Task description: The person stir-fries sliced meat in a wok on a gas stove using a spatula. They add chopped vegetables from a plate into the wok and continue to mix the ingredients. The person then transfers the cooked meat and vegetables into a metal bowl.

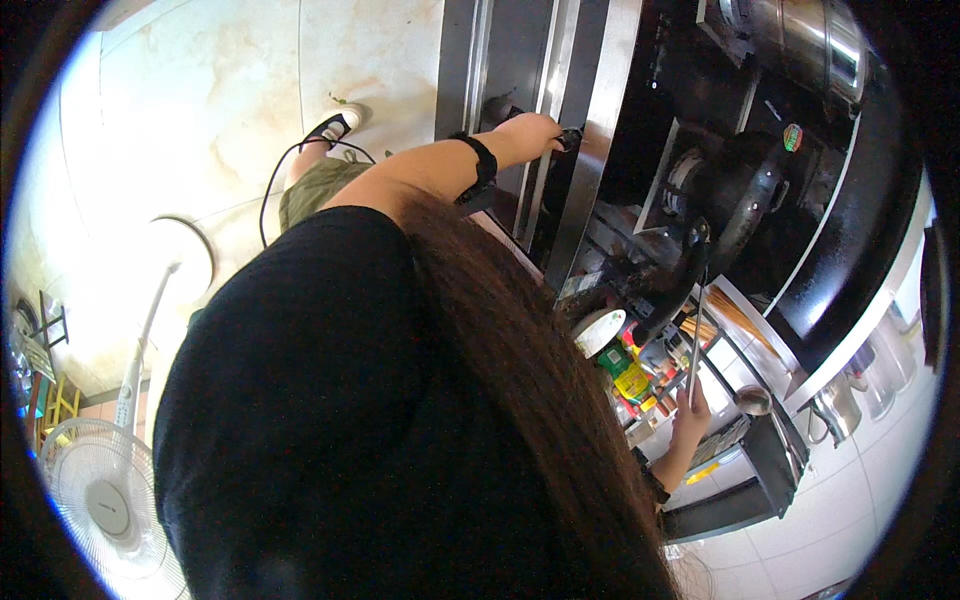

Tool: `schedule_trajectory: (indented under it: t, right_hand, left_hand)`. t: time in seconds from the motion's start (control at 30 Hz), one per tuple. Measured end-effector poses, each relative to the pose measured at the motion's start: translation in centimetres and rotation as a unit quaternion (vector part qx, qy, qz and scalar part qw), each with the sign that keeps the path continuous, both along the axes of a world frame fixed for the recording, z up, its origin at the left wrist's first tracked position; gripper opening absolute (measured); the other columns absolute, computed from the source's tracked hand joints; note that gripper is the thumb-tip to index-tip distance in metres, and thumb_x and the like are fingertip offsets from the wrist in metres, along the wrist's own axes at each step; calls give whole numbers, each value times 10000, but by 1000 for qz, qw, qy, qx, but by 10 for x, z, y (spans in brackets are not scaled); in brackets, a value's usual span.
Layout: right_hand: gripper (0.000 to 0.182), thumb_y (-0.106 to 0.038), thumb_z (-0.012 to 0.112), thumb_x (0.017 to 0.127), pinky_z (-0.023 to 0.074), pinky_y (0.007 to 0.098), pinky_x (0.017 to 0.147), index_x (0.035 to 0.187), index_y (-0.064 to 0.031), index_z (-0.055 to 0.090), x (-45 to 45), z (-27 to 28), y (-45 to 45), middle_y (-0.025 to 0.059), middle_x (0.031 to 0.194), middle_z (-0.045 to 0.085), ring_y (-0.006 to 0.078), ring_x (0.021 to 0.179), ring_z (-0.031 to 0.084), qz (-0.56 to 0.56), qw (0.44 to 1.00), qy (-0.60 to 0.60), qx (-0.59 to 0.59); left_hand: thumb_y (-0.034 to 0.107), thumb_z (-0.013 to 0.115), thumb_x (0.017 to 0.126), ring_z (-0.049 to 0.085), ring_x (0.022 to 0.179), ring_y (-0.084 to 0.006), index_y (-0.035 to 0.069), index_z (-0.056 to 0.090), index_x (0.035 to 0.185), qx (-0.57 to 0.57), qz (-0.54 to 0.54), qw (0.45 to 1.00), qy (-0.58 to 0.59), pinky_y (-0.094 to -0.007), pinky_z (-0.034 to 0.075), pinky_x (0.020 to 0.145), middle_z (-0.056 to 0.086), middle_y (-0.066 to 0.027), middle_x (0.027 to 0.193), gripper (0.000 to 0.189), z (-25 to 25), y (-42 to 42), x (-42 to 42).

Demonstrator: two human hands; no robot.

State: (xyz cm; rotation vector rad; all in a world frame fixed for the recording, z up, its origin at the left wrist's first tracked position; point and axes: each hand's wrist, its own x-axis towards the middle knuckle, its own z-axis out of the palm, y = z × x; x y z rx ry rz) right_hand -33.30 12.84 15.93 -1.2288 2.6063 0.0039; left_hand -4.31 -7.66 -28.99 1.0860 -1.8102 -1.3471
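Observation:
My left hand (531,139), with a black band on its wrist, reaches to the steel front of the cooking range, its fingers on a black control knob (571,139). My right hand (696,409) holds the thin metal handle of a long utensil (698,337). That handle runs up towards a dark wok (739,199) on the range; the utensil's far end is hard to make out against the dark metal. The wok's black handle (671,296) points down towards a rack of seasonings. Long dark hair and a black shirt cover the middle of the view.
Bottles and packets (630,375) and a white bowl (600,332) stand beside the range. A ladle (753,400) lies near a steel jug (836,409). A large steel pot (814,52) is at the upper right. A floor fan (109,506) stands at lower left.

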Motion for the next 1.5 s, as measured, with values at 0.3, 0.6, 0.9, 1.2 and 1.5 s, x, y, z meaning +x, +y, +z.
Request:
schedule_trajectory:
  t: [0.3,0.6,0.9,1.2,1.5]
  right_hand:
    - [408,-29,600,838,445,222,761,1233,29,515,37,5,-8,58,1000,622,103,871,560,-52,998,0,33]
    - [421,-30,613,832,436,218,765,1237,23,513,25,7,3,52,1012,620,100,885,556,-52,998,-11,24]
    - [412,-27,600,821,314,184,519,1229,-43,543,3,4,14,-33,798,552,34,602,418,-19,1000,-11,-3]
    - [437,-33,615,821,428,204,734,1240,27,508,22,6,3,40,968,615,90,841,546,-64,998,-8,22]
    - [429,-14,606,818,436,211,734,1236,21,516,21,6,-2,46,959,620,94,830,551,-49,998,-1,30]
  left_hand:
    - [292,558,842,568,831,-390,-4,624,835,13,22,999,20,-460,450,738,605,-211,834,304,-5,1,-4]
    - [294,561,840,567,831,-398,0,629,839,13,41,999,28,-466,446,739,608,-213,831,302,0,4,-1]
    - [289,560,840,566,846,-397,6,631,856,3,24,1000,14,-465,447,757,609,-208,849,293,0,1,-1]
    - [283,563,837,566,843,-392,7,628,856,-16,18,1000,14,-462,448,747,602,-206,847,284,-7,1,-4]
    - [286,562,842,565,831,-391,10,628,867,-22,25,999,22,-462,448,744,598,-203,837,285,-7,1,-2]
